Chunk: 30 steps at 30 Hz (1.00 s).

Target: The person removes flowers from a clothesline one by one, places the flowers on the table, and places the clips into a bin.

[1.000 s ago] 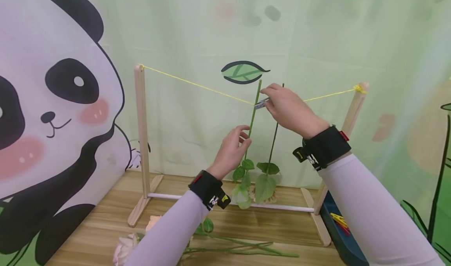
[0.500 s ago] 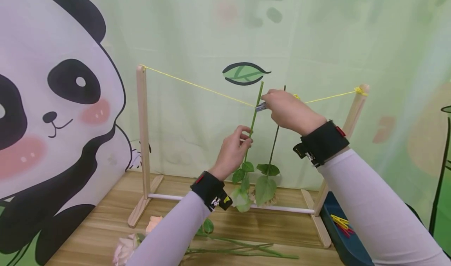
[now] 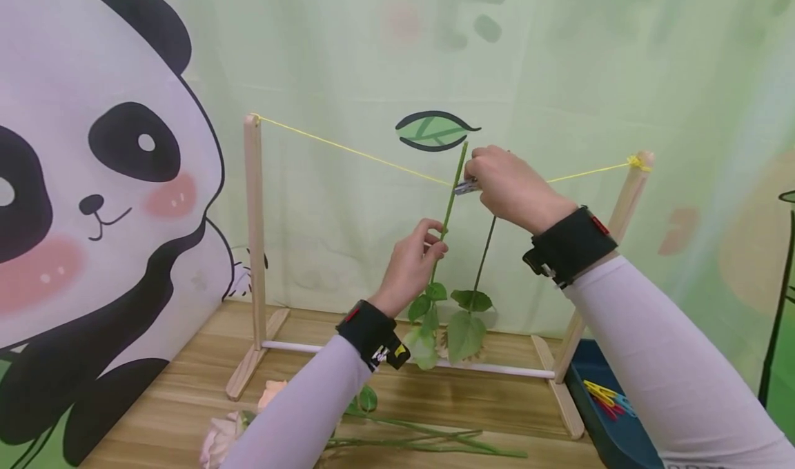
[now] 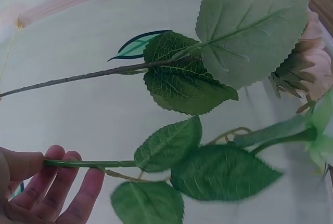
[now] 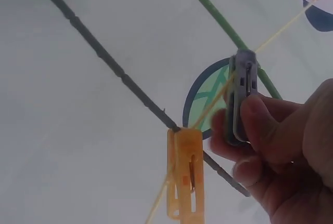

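My left hand [image 3: 406, 269] pinches the green stem [image 3: 449, 210] of an artificial flower that hangs head down, its pale bloom [image 3: 422, 350] low near the white rod. In the left wrist view, thumb and fingertips meet on that stem above its leaves [image 4: 223, 172]. My right hand [image 3: 512, 186] grips a grey clothespin [image 5: 242, 89] whose nose is at the green stem and the yellow string [image 3: 354, 153]. Beside it, a yellow clothespin [image 5: 187, 177] holds a second, darker stem [image 5: 122, 76] on the string. That flower [image 4: 312, 55] also hangs upside down.
Two wooden posts [image 3: 253, 234] carry the string, joined low by a white rod [image 3: 497, 370]. A blue tray [image 3: 611, 434] with several coloured clothespins [image 3: 601, 392] stands at the right. More flowers [image 3: 223, 438] with crossed stems [image 3: 428, 443] lie on the table in front.
My right hand has shifted slightly, keeping the grey clothespin at the stem and string. My left hand stays on the stem. The head view has drifted a little.
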Each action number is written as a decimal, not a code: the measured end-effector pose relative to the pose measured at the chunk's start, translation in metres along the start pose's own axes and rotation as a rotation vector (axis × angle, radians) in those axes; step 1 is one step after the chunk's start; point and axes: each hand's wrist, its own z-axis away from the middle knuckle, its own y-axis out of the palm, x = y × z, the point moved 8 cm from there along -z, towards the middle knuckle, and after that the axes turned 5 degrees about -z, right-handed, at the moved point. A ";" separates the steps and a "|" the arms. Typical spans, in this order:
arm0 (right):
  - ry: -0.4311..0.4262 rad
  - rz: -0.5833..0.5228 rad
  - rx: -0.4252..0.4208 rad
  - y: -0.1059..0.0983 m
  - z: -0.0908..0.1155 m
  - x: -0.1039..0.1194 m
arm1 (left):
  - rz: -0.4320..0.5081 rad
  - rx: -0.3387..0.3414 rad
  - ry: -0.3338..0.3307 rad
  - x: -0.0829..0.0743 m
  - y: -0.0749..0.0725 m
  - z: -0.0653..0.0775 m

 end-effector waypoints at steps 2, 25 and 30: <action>-0.011 -0.002 -0.016 -0.002 0.000 0.000 | 0.007 0.001 0.003 -0.001 0.000 -0.001; -0.003 -0.087 -0.143 -0.019 0.021 -0.006 | 0.063 -0.055 0.038 -0.004 -0.013 0.011; -0.006 -0.126 -0.169 -0.018 0.028 -0.005 | 0.041 -0.071 0.065 -0.002 -0.018 0.016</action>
